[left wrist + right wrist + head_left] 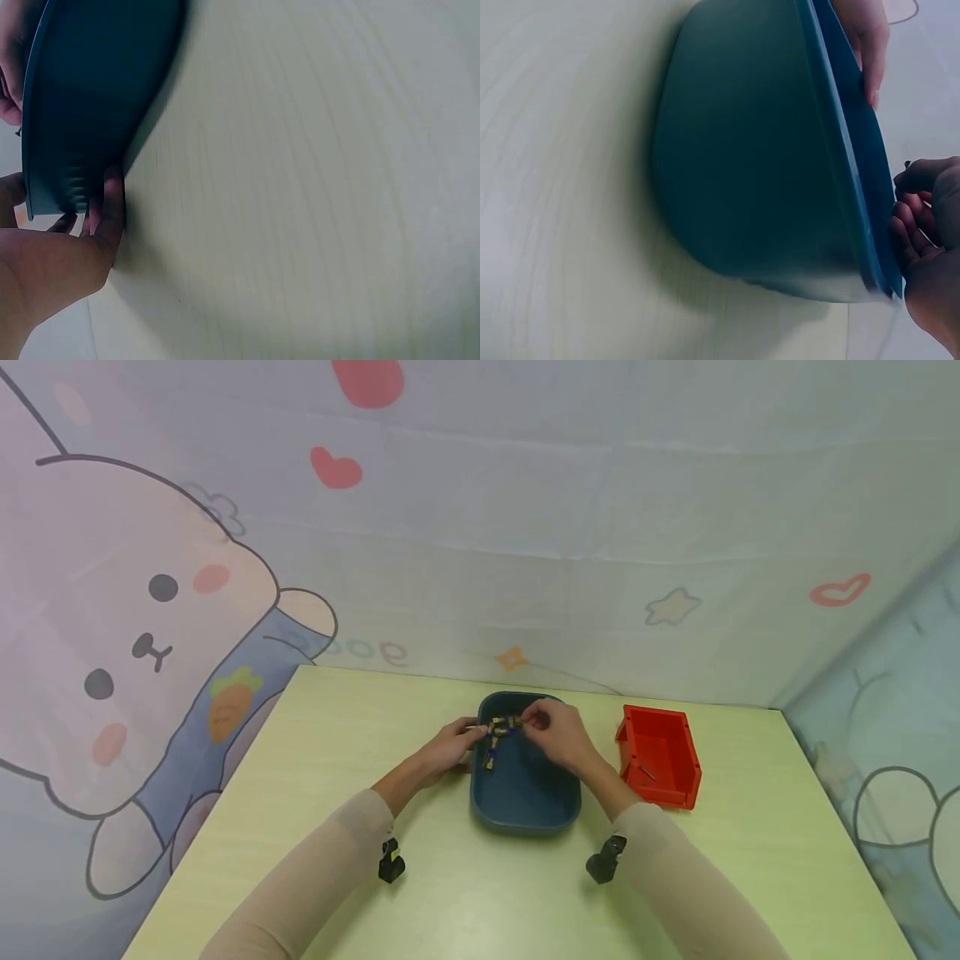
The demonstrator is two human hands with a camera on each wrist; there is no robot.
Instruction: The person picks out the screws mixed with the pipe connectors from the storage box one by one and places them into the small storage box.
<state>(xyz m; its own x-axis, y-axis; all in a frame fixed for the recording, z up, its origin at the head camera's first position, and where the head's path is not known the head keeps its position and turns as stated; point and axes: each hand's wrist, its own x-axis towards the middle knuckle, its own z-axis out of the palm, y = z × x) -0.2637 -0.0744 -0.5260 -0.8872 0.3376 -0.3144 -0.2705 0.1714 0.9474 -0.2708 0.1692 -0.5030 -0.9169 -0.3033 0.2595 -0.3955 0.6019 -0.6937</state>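
Observation:
A dark blue plastic bin (525, 797) stands on the table. My left hand (456, 745) holds its left wall, the thumb over the rim and the fingers along the outside (111, 206). Inside the bin, at its far left, lies a branched assembly of brass fittings with blue parts (492, 752). My right hand (558, 733) is over the far right of the bin, fingertips curled together at the right end of the brass assembly. A small dark tip (907, 163) sticks out from its pinch; I cannot tell what kind of piece it is.
To the right of the blue bin stands a red open-front parts bin (660, 747) with a small thin metal piece (647, 772) in it. A printed cloth backdrop (525, 527) hangs behind the far edge of the pale table (360, 718).

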